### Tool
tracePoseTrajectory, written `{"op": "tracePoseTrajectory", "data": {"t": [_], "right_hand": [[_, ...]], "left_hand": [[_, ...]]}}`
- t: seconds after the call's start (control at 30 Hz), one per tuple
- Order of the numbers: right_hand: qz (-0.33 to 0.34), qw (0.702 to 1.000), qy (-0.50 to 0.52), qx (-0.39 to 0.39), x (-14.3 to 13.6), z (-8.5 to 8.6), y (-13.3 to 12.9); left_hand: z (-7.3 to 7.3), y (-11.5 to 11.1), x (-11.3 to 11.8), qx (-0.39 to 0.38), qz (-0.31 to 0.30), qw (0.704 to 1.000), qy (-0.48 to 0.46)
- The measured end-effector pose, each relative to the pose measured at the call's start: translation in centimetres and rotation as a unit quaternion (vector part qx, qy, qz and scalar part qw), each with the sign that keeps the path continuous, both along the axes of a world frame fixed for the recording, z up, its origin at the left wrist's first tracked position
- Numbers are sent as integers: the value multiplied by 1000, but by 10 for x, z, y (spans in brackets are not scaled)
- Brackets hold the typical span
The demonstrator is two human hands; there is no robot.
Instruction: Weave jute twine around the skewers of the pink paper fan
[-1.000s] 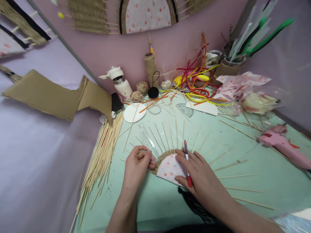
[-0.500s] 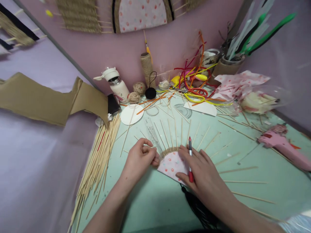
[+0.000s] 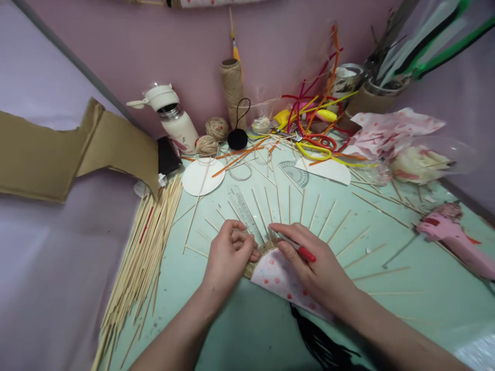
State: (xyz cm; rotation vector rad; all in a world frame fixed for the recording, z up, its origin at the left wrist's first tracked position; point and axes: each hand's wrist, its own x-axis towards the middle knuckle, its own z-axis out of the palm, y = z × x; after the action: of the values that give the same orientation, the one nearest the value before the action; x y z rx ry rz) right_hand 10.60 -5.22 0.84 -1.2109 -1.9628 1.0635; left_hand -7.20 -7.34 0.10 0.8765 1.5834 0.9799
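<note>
Your right hand (image 3: 319, 265) grips pen (image 3: 307, 253); left hand (image 3: 226, 257) curls by ruler (image 3: 244, 208), hold unclear. Sticks (image 3: 327, 219) fanned, twine edging (image 3: 249, 269) round patterned half-circle (image 3: 273, 275); outer stick lengths bare

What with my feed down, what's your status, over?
Right hand holding pen. Left hand at ruler, grip unclear. Half-disc partly under right hand. Ruler among sticks.

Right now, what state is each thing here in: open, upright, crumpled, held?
Left hand: curled beside the ruler, grip unclear
Right hand: gripping the pen
Pen: held, slanted
Ruler: lying flat
Patterned half-disc: flat, sticks fanned around its curve
Bottle: standing, lid open
Twine spool: upright
Spotted cloth: crumpled
Loose sticks: heaped
Glue gun: lying down
Scissors: blades unclear
</note>
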Motion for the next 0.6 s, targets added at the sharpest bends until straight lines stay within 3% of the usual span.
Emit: {"op": "tracePoseTrajectory", "data": {"t": [0.13, 0.43, 0.6], "right_hand": [[20, 999, 39, 6, -2, -7, 1], [-24, 996, 82, 2, -1, -11, 0], [-35, 996, 84, -11, -1, -13, 0]], "left_hand": [[2, -1, 0, -30, 0, 1000, -5], [9, -5, 3, -52, 3, 999, 2], [6, -5, 1, -25, -1, 1000, 16]]}}
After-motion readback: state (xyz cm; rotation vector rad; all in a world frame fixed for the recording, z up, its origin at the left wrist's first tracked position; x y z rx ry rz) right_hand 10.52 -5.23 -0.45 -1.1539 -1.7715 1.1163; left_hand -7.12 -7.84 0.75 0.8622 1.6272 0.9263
